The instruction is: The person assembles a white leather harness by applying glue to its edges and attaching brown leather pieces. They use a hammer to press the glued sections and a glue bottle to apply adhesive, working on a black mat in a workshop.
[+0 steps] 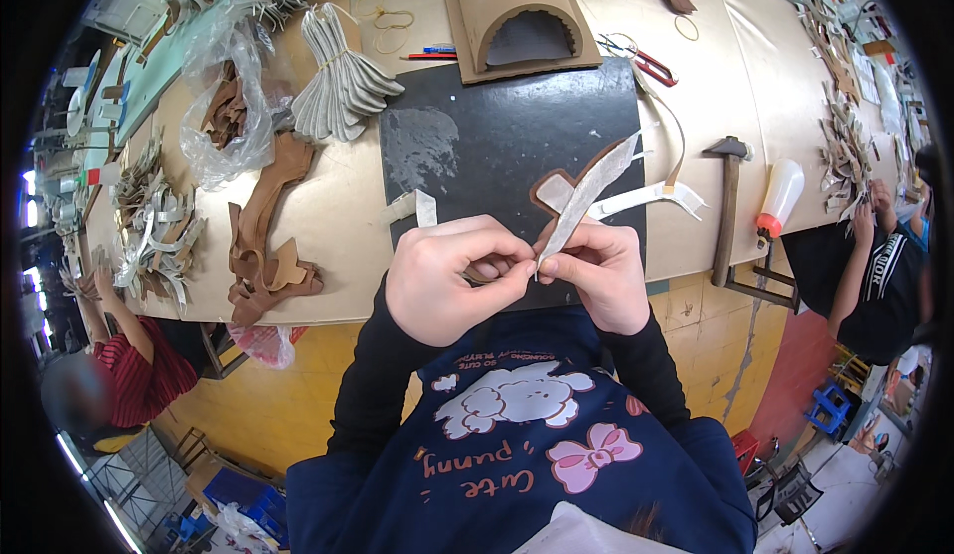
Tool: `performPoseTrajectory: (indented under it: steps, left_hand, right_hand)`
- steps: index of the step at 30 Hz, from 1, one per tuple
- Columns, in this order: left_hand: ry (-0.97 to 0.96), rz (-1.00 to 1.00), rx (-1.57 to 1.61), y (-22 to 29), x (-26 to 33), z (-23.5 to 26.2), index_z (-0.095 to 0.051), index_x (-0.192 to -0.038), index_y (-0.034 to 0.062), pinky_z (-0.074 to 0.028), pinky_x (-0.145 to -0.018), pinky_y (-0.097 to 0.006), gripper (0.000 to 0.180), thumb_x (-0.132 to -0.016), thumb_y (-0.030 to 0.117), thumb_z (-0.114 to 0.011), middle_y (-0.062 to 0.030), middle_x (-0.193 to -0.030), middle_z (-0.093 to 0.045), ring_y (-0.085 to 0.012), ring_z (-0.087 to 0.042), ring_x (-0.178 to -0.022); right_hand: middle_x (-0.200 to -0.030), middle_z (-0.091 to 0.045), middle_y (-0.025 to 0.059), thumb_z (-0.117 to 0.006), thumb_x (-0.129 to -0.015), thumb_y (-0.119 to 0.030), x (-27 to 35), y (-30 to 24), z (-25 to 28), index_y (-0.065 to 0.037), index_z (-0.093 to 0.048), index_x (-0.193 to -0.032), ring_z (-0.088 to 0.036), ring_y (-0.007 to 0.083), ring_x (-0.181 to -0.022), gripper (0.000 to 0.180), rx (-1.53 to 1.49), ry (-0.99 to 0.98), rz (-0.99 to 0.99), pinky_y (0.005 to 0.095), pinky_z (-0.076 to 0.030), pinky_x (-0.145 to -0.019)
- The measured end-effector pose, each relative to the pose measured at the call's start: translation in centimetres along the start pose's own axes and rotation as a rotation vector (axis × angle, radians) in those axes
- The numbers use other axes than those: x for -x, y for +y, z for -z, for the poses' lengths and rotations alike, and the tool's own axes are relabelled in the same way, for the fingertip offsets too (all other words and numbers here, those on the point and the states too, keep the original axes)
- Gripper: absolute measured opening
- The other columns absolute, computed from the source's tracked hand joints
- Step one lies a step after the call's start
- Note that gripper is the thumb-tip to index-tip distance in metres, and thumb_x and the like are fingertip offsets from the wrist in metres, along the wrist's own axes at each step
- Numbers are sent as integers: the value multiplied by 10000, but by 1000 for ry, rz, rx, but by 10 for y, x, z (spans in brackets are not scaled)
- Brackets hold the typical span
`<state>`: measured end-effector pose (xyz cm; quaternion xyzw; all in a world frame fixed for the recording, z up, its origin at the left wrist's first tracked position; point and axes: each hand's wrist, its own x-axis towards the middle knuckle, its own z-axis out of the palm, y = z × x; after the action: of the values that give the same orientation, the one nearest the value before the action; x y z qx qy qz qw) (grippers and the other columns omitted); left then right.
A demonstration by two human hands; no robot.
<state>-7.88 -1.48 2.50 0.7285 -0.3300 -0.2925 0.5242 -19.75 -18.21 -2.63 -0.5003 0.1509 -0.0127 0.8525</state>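
My left hand (459,278) and my right hand (600,268) meet over the near edge of a black mat (487,127). Between them is a cut leather piece (588,194), brown at its edges with a whitish backing, its forked far end pointing up and right. The fingertips of both hands pinch its narrow near end. Just past my right hand, a white forked strap (651,196) lies on the mat's right edge. A short white strip (425,206) sticks out beyond my left hand. My curled left fingers partly hide what is inside them.
Left of the mat lie brown leather pieces (266,246), a bundle of pale strips (338,77) and a plastic bag (234,107). An arched brown form (527,17) stands behind. Rightward are red-handled snips (654,67), a hammer (730,186) and a squeeze bottle (782,196). People work at both sides.
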Motion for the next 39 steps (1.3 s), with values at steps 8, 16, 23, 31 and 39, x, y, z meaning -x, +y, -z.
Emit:
performPoseTrajectory:
  steps: [8,16,23,31,39]
  left_hand:
    - [37,49,-46,-2,0,-4,-710,-898,-44,-537,-636,-218,67,-838,-22,-729,-76,-834,-707,-100,-673,-689]
    - [97,11,50,-12,3,-7,-720,-970,-52,-569,-660,-250,117,-891,35,-724,-103,-893,-723,-144,-719,-748]
    - [62,42,168,-13,5,-6,-721,-989,-65,-558,-716,-253,140,-894,37,-732,-112,-939,-726,-142,-707,-804]
    - [142,72,85,-11,5,-11,-729,-962,-45,-551,-703,-268,121,-870,30,-746,-99,-901,-725,-142,-698,-775]
    - [212,103,116,-14,5,-21,-728,-963,-40,-546,-716,-254,127,-864,33,-758,-85,-893,-724,-131,-699,-782]
  right_hand:
    - [-1005,-687,89,-733,-866,44,0,0,-6,74,-720,-999,-677,129,-855,136,-48,56,8,252,-575,-751]
    - [-941,-713,78,-751,-877,8,1,2,-11,61,-714,-1013,-680,107,-833,151,-45,124,28,239,-580,-734]
    - [-935,-716,78,-737,-887,13,0,4,-14,62,-705,-1012,-669,92,-817,138,-76,141,45,226,-558,-744]
    - [-911,-703,53,-730,-903,-9,-1,6,-20,57,-702,-1012,-634,67,-787,130,-92,183,29,200,-511,-716]
    - [-943,-682,36,-707,-927,-17,-5,10,-25,58,-693,-1013,-619,64,-836,115,-114,241,128,213,-508,-754]
